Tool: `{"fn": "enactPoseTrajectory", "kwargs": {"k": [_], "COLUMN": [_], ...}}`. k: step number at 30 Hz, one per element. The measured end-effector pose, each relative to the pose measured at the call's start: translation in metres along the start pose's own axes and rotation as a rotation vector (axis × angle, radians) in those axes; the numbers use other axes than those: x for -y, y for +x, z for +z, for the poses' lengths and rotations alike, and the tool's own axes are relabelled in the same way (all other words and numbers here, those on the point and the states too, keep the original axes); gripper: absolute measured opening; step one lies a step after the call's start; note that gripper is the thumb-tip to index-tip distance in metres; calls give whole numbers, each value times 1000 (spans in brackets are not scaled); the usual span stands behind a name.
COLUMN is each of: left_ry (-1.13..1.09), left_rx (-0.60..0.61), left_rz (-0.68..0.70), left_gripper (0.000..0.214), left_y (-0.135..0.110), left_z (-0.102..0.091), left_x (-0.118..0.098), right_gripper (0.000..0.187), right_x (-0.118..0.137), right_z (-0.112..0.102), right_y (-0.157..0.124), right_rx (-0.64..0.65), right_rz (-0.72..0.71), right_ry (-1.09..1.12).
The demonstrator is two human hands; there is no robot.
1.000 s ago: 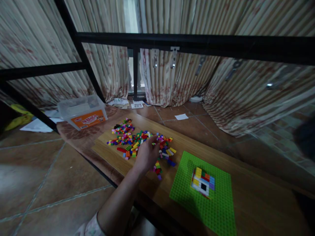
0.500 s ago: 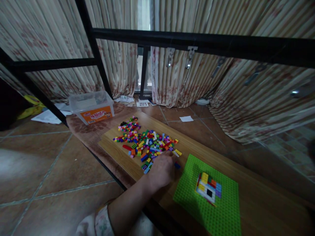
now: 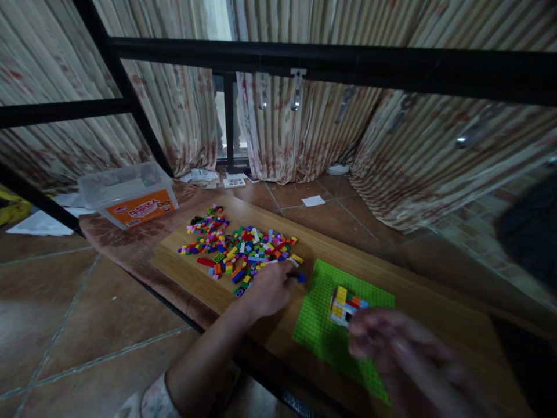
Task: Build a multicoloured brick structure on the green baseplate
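Observation:
My left hand (image 3: 268, 287) rests on the wooden table (image 3: 435, 302) at the near edge of a pile of small coloured bricks (image 3: 237, 247). Its fingers are curled over bricks, with a blue brick (image 3: 300, 278) at the fingertips; what they hold is hidden. A green baseplate (image 3: 324, 331) lies to the right with a small multicoloured brick build (image 3: 342, 303) on it. My right hand (image 3: 391, 348) hovers over the baseplate's near part, smeared by motion, so its fingers cannot be read.
A clear plastic box with an orange label (image 3: 128, 194) stands at the far left end of the table. A black metal frame (image 3: 304, 58) crosses overhead and at the left. Curtains (image 3: 413, 168) hang behind, above a tiled floor (image 3: 65, 313).
My left hand drew back from the middle of the brick pile to its near right edge. My right hand has come into view over the baseplate. The camera shifted.

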State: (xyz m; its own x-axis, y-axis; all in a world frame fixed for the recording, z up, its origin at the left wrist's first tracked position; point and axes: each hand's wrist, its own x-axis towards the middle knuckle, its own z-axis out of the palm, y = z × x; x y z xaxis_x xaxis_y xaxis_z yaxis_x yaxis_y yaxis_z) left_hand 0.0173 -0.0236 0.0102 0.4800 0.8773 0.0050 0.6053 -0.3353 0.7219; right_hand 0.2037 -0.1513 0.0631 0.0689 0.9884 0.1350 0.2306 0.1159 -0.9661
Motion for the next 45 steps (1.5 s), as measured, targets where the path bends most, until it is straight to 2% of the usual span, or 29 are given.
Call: {"fn": "enactPoseTrajectory", "kwargs": {"k": [2,3,4,8,12,17,22,25,29,32,36,45], "left_ry": [-104,-139,-163,-260,-449,-574,-590,-589,-497,-448,-397,-467], "left_rx": [66,90,105,173,308,301,307,301,211,184,168,175], "left_rz": [27,28,20,18,19,-59,-73,-68,-58,-56,-67,-52], "left_gripper": [28,29,30,28,27,23,23,26,30,33,36,53], "left_y": [1,1,2,0,-3,-2,-1,-1,-1,-1,-1,-1], "left_z": [-2,-3,-3,-2,2,9,13,17,23,26,32,51], "left_x": [-3,-5,-6,-11,-12,-10,-13,-16,-19,-22,-22,-19], "right_gripper": [26,27,27,29,26,16,20,21,27,31,32,31], "right_x": [-11,-18,-25,-42,-43,-42,-40,-43,-62,-78,-88,-85], "right_z": [7,10,13,25,37,39,30,13,-22,-42,-46,-29], "right_y": [16,21,25,26,25,26,24,22,19,18,21,33], "right_rx": [-229,-311,-338,-225,-90,-38,23,-45,-346,-476,-452,-291], "right_rz": [156,191,202,136,73,96,80,87,157,191,167,32], "right_ry": [-79,-167,-250,-335,-321,-331,-371,-381,-402,-429,-503,-601]}}
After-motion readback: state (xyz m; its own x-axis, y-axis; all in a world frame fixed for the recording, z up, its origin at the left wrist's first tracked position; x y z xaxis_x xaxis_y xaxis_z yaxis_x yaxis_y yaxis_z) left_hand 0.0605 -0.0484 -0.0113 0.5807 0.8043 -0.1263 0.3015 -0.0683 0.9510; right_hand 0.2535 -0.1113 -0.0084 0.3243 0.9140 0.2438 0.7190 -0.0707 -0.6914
